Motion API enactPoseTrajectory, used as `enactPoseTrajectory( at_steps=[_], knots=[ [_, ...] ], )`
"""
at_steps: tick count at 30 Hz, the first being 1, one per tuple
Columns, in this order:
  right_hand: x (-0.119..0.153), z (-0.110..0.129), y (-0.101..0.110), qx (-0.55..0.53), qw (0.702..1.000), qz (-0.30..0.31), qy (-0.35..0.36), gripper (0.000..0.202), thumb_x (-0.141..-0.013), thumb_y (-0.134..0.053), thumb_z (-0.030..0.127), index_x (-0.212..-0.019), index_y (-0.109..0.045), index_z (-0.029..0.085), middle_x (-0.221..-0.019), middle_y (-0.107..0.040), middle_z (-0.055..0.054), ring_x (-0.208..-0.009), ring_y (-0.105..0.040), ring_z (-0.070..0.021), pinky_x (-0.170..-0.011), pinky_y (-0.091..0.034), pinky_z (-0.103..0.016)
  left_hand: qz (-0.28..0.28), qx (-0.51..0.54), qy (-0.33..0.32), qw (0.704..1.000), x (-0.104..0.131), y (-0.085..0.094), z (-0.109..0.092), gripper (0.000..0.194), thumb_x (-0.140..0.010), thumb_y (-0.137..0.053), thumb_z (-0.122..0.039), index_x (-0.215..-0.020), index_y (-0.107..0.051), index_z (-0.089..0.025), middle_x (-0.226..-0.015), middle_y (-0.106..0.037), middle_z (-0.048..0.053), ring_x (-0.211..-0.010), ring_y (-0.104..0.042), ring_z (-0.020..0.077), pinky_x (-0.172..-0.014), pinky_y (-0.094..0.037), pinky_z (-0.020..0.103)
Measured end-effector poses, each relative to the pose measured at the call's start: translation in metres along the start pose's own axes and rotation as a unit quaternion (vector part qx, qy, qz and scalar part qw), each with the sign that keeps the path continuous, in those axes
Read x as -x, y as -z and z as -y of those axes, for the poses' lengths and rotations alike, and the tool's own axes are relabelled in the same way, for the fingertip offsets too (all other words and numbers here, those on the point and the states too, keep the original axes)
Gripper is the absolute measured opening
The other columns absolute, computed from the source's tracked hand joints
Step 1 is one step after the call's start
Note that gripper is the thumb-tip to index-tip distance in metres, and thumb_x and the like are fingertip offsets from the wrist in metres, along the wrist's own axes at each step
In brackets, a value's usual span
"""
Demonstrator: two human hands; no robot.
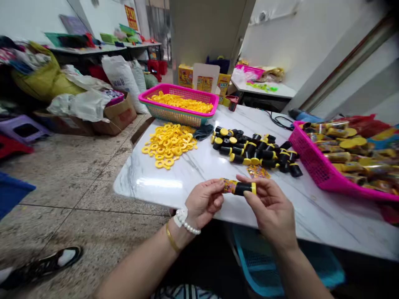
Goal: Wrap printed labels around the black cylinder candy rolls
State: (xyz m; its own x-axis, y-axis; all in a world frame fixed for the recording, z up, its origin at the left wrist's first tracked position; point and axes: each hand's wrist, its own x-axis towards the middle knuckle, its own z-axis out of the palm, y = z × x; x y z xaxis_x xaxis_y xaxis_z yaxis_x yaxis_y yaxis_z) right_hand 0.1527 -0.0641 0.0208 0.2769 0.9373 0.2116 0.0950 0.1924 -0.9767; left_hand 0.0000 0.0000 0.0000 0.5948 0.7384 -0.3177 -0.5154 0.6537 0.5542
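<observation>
My right hand point(272, 205) grips a black plastic tube with a yellow end point(245, 188), held sideways just above the near edge of the table. Pinched in the fingers of my left hand point(205, 199) is a colourful printed sticker point(230, 185), which meets the tube's left end. Behind my hands lies a small pile of similar printed stickers point(258, 171). Beyond it, many black tubes with yellow ends point(249, 147) are heaped on the table. To the left is a loose pile of yellow plastic rings point(171, 143).
A pink basket point(179, 89) of yellow pieces stands at the table's far left. At the right, another pink basket point(314, 170) holds labelled tubes. A dark cloth point(203, 132) lies beside the rings. Under the table is a blue basket point(258, 270); a foot point(59, 259) shows at lower left.
</observation>
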Motion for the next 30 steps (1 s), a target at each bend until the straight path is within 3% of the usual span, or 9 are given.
enactPoseTrajectory(
  at_steps=[4,9,13,15,17,20,23,26,30],
  knots=[
    [0.002,-0.006,-0.002,-0.008,0.999,-0.012,0.029,0.021,-0.089,-0.07,0.025,-0.108,-0.062,0.024,-0.11,-0.073,-0.005,-0.096,-0.071,-0.0177,-0.086,-0.058,-0.029,-0.005,-0.057,-0.011,0.998,0.003,-0.005,-0.001,0.033,-0.073,-0.08,-0.033,-0.085,-0.061,-0.009,-0.081,-0.066,0.005,-0.042,-0.044,0.0005,-0.034,-0.015,0.014],
    [0.003,-0.013,-0.002,0.005,0.998,-0.031,0.047,0.024,-0.086,-0.073,0.026,-0.108,-0.063,0.025,-0.102,-0.073,-0.004,-0.092,-0.07,-0.0176,-0.082,-0.058,-0.027,-0.017,-0.099,0.009,0.995,0.005,-0.002,-0.003,0.034,-0.074,-0.077,-0.04,-0.081,-0.06,-0.012,-0.049,-0.05,-0.005,-0.032,-0.032,0.0018,-0.033,-0.011,0.016],
    [0.008,-0.02,0.003,0.005,0.997,-0.05,0.062,0.027,-0.08,-0.078,0.023,-0.104,-0.067,0.025,-0.102,-0.071,-0.004,-0.093,-0.069,-0.0174,-0.084,-0.057,-0.027,-0.038,-0.128,-0.015,0.991,0.01,0.001,-0.004,0.037,-0.075,-0.076,-0.043,-0.087,-0.063,-0.01,-0.047,-0.049,-0.004,-0.036,-0.032,0.0023,-0.035,-0.014,0.015],
    [0.012,-0.022,0.006,-0.006,0.996,-0.06,0.072,0.03,-0.078,-0.08,0.021,-0.105,-0.067,0.026,-0.103,-0.071,-0.003,-0.093,-0.069,-0.017,-0.085,-0.057,-0.027,-0.061,-0.152,-0.053,0.985,0.014,0.0,-0.005,0.039,-0.074,-0.078,-0.043,-0.091,-0.065,-0.01,-0.055,-0.051,-0.003,-0.042,-0.038,0.0027,-0.037,-0.02,0.014],
    [0.016,-0.023,0.007,-0.013,0.995,-0.06,0.078,0.032,-0.078,-0.079,0.02,-0.107,-0.066,0.027,-0.104,-0.071,-0.003,-0.094,-0.069,-0.0172,-0.086,-0.057,-0.027,-0.072,-0.184,-0.095,0.976,0.016,0.001,-0.008,0.046,-0.07,-0.082,-0.04,-0.103,-0.066,-0.012,-0.075,-0.06,0.0,-0.051,-0.045,0.003,-0.041,-0.027,0.013],
    [0.015,-0.022,0.005,0.025,0.995,-0.04,0.091,0.034,-0.078,-0.079,0.021,-0.109,-0.066,0.028,-0.108,-0.069,-0.004,-0.1,-0.068,-0.0193,-0.089,-0.057,-0.031,0.01,-0.231,-0.079,0.97,0.013,0.003,-0.013,0.06,-0.066,-0.086,-0.039,-0.117,-0.062,-0.018,-0.1,-0.063,0.005,-0.063,-0.055,0.007,-0.048,-0.041,0.018],
    [0.0,-0.019,0.003,0.119,0.987,0.024,0.101,0.031,-0.08,-0.077,0.025,-0.11,-0.068,0.027,-0.113,-0.065,-0.007,-0.105,-0.065,-0.0226,-0.086,-0.059,-0.034,0.096,-0.256,-0.024,0.962,-0.001,0.005,-0.024,0.05,-0.068,-0.083,-0.045,-0.102,-0.066,-0.012,-0.077,-0.062,0.002,-0.061,-0.057,0.0101,-0.049,-0.042,0.02],
    [-0.031,-0.012,0.006,0.155,0.98,0.08,0.096,0.031,-0.084,-0.073,0.03,-0.115,-0.069,0.026,-0.113,-0.065,-0.008,-0.096,-0.067,-0.0216,-0.078,-0.061,-0.034,0.091,-0.289,-0.027,0.952,-0.025,-0.001,-0.045,0.049,-0.063,-0.086,-0.044,-0.094,-0.067,-0.011,-0.066,-0.06,0.0,-0.054,-0.053,0.0081,-0.049,-0.038,0.02],
    [-0.081,-0.002,0.01,0.165,0.974,0.086,0.132,0.039,-0.082,-0.075,0.03,-0.119,-0.064,0.024,-0.102,-0.069,-0.005,-0.084,-0.071,-0.0191,-0.078,-0.062,-0.034,0.096,-0.329,-0.059,0.937,-0.057,-0.019,-0.078,0.055,-0.052,-0.092,-0.041,-0.09,-0.067,-0.011,-0.063,-0.062,0.001,-0.055,-0.055,0.0093,-0.051,-0.038,0.022]
  ],
)
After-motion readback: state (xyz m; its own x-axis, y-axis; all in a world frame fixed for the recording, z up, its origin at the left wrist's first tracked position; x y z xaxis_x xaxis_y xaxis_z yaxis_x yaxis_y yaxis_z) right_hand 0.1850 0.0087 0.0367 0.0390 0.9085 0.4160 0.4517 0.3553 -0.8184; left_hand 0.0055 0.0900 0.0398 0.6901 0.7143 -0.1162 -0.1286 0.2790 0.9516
